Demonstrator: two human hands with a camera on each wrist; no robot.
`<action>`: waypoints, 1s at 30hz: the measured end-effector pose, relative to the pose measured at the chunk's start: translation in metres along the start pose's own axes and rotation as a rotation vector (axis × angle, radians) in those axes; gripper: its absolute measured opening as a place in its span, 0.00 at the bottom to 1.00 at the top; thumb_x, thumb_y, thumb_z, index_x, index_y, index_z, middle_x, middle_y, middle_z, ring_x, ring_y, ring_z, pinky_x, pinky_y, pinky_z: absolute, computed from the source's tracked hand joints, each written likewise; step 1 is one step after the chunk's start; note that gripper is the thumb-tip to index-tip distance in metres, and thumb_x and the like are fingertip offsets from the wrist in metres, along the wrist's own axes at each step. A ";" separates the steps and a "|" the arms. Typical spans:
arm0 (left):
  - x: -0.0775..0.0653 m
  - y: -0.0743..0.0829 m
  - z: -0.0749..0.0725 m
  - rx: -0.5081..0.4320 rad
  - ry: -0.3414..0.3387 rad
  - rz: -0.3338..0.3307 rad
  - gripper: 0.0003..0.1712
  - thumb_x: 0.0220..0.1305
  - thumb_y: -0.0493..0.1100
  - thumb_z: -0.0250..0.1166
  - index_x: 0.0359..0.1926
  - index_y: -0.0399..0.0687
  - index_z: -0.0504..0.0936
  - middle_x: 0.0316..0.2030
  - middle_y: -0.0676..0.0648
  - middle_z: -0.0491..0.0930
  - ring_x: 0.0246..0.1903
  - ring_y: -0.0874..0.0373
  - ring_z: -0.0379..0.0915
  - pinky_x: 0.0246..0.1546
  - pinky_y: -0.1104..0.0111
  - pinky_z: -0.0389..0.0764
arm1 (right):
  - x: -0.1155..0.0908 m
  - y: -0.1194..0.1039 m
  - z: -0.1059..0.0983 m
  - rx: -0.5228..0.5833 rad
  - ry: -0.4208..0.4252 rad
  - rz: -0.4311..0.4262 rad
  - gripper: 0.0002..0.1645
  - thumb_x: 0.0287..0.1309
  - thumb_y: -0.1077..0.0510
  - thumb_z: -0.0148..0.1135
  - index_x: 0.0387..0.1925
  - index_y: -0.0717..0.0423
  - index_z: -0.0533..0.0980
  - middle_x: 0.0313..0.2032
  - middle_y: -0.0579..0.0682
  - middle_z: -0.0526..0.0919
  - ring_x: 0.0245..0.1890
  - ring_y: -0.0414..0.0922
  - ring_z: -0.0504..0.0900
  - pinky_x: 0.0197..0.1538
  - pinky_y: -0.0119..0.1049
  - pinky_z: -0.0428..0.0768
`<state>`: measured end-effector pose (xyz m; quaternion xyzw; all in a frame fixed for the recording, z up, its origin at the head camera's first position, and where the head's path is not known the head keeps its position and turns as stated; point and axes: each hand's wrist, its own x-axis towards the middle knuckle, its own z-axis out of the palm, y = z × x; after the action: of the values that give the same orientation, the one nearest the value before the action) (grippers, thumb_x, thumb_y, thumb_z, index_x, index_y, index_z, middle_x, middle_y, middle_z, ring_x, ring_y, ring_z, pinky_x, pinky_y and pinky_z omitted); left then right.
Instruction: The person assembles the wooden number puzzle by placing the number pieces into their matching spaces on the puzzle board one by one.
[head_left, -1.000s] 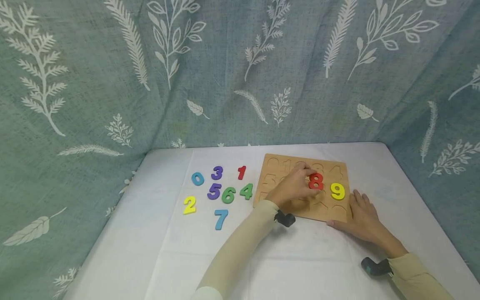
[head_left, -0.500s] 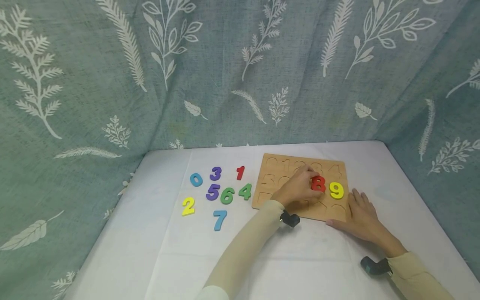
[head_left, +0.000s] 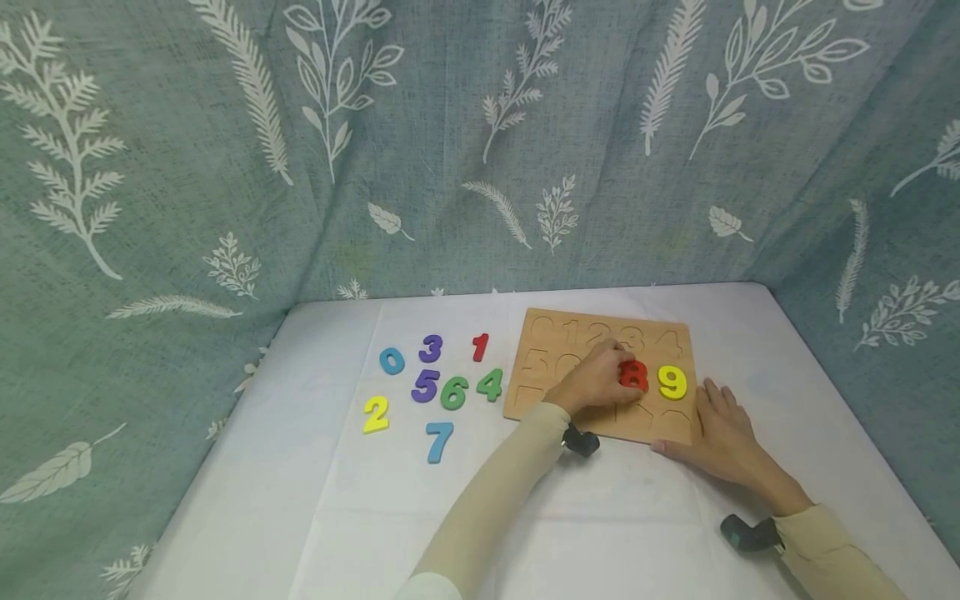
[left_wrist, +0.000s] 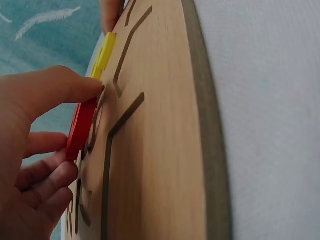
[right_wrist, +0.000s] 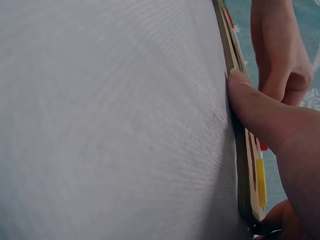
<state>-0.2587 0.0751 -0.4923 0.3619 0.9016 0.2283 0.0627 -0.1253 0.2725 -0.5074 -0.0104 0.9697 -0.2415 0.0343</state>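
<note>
My left hand [head_left: 592,379] pinches a red number 8 piece [head_left: 633,376] between thumb and fingers, over the middle row of a wooden number puzzle board [head_left: 585,322]. In the left wrist view the red 8 [left_wrist: 81,127] stands close over the board's cut outlines, its near edge under the thumb. A yellow number 9 piece [head_left: 672,382] sits on the board just right of the 8. My right hand [head_left: 727,437] rests at the board's lower right corner, thumb along the front edge and fingers along the right side. The right wrist view shows that thumb [right_wrist: 255,102] against the board's edge.
Left of the board lie loose number pieces: blue 0 [head_left: 392,361], purple 3 [head_left: 431,348], red 1 [head_left: 481,347], purple 5 [head_left: 425,386], green 6 [head_left: 453,392], green 4 [head_left: 490,385], yellow 2 [head_left: 377,414] and blue 7 [head_left: 439,442]. A leaf-patterned curtain [head_left: 450,167] stands behind the white table.
The left hand with the red 8 has shifted slightly right, then slightly down onto its place beside the 9. The right hand stays at the board's corner.
</note>
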 end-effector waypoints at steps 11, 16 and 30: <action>0.003 0.000 0.000 0.047 -0.040 -0.005 0.34 0.62 0.55 0.73 0.64 0.44 0.81 0.59 0.47 0.76 0.54 0.60 0.70 0.53 0.78 0.73 | 0.001 0.000 0.000 -0.021 0.013 -0.021 0.77 0.49 0.30 0.74 0.73 0.85 0.48 0.73 0.85 0.46 0.73 0.84 0.45 0.71 0.79 0.50; 0.002 0.002 -0.001 0.061 -0.048 -0.008 0.34 0.63 0.56 0.73 0.65 0.44 0.81 0.60 0.47 0.75 0.56 0.59 0.70 0.53 0.78 0.73 | 0.001 0.001 0.001 -0.010 0.014 -0.017 0.78 0.49 0.30 0.74 0.73 0.84 0.48 0.74 0.85 0.46 0.73 0.84 0.44 0.72 0.78 0.49; 0.001 0.001 0.001 0.066 -0.043 -0.010 0.35 0.63 0.57 0.72 0.65 0.44 0.80 0.62 0.47 0.74 0.59 0.59 0.69 0.57 0.76 0.75 | -0.001 -0.001 0.000 0.002 0.002 -0.010 0.78 0.49 0.29 0.73 0.74 0.83 0.46 0.74 0.85 0.44 0.74 0.84 0.43 0.72 0.78 0.47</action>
<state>-0.2581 0.0766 -0.4925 0.3641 0.9089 0.1904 0.0716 -0.1247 0.2717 -0.5067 -0.0148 0.9695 -0.2426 0.0322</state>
